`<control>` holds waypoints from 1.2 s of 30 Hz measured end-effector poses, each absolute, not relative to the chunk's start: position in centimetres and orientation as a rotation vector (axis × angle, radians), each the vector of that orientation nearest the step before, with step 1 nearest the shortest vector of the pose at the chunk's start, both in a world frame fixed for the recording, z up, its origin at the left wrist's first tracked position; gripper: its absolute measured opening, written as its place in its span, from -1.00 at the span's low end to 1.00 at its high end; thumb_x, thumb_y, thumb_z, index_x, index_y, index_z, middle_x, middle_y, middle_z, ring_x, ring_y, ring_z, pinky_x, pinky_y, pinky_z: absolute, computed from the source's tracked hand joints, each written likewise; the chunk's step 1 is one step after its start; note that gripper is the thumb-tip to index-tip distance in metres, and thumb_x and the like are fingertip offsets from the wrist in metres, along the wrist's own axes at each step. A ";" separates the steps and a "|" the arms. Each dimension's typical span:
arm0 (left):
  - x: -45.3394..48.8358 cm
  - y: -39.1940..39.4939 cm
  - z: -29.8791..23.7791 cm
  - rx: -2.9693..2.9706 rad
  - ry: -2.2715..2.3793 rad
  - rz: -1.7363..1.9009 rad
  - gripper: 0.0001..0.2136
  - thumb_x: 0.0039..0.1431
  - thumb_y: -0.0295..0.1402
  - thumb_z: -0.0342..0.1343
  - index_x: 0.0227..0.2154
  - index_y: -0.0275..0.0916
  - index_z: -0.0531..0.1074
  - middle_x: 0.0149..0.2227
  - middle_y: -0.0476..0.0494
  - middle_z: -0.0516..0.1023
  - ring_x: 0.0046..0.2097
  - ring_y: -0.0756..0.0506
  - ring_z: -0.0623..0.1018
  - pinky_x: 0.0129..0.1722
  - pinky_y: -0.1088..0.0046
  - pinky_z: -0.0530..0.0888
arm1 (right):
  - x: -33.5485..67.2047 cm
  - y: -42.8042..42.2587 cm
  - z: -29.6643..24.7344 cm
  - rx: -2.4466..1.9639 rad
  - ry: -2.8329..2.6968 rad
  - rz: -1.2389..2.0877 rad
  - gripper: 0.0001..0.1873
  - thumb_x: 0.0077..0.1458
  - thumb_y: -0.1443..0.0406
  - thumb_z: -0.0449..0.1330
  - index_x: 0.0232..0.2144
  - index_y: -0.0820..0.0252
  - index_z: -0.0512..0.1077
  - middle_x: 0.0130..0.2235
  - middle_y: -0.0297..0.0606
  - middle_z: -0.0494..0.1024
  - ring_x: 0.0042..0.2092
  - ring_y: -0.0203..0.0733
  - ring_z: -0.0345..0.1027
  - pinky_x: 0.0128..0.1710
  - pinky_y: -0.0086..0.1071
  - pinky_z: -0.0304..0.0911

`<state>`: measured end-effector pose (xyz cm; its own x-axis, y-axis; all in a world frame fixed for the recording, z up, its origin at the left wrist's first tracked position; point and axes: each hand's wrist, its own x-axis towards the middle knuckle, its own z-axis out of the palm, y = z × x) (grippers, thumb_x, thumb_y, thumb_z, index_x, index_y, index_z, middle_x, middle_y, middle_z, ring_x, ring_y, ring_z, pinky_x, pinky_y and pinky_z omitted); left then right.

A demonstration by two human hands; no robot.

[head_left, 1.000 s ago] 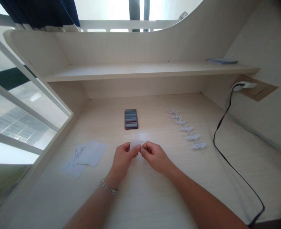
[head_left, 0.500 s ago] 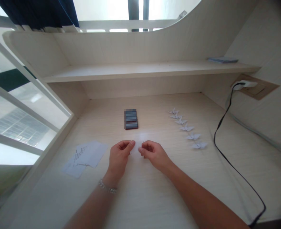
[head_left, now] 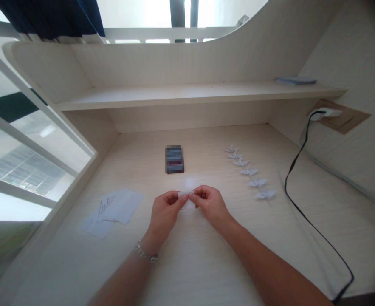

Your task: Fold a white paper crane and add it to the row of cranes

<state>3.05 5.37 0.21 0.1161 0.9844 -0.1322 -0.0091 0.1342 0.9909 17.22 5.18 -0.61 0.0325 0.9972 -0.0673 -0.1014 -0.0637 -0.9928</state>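
Observation:
Between my fingertips is a small white piece of folded paper [head_left: 183,194], mostly covered by the fingers. My left hand [head_left: 167,208] pinches its left side, thumb on top, and wears a bracelet [head_left: 145,253] at the wrist. From the other side, my right hand [head_left: 210,204] pinches the same paper, the two thumbs almost meeting. Several white folded paper cranes [head_left: 249,172] stand in a slanting row to the right of my hands. Beyond the hands lies a dark, blurred rectangular object [head_left: 174,159].
Loose paper sheets [head_left: 119,207], one with writing, overlap on the desk at left. A black cable [head_left: 302,210] runs from the wall socket [head_left: 343,117] down the right side. A shelf [head_left: 187,94] spans the back, with a flat booklet [head_left: 296,80] on it.
My hands have come together; the left has moved right and the thumbs now nearly touch. The white paper shows more clearly between the fingers.

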 end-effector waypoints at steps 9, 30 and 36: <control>3.0 5.2 -0.1 1.206 1.170 1.030 -0.79 -0.06 -0.23 0.20 -0.50 -0.32 0.51 -0.49 -0.10 0.53 -0.46 0.00 0.42 -0.47 0.52 0.30 | 17.2 5.2 0.0 -1.183 -0.994 1.291 -0.79 -0.24 0.22 0.32 -0.58 0.23 0.40 -0.62 -0.40 0.37 -0.57 -0.36 0.15 -0.55 -0.44 0.09; 3.1 5.3 -0.1 1.144 1.267 1.033 -0.76 -0.09 -0.21 0.22 -0.51 -0.33 0.47 -0.51 -0.06 0.48 -0.46 0.02 0.41 -0.46 0.54 0.36 | 17.4 5.6 -1.1 -1.190 -1.093 1.288 -0.79 -0.13 0.19 0.24 -0.54 0.23 0.38 -0.58 -0.39 0.36 -0.53 -0.34 0.20 -0.52 -0.44 0.14; 3.1 5.3 -0.2 1.159 1.234 1.033 -0.77 -0.08 -0.22 0.21 -0.48 -0.33 0.48 -0.49 -0.08 0.50 -0.44 0.01 0.43 -0.44 0.54 0.36 | 17.6 5.5 -0.9 -1.173 -1.107 1.237 -0.82 -0.10 0.22 0.23 -0.52 0.23 0.38 -0.57 -0.39 0.37 -0.53 -0.34 0.21 -0.51 -0.44 0.14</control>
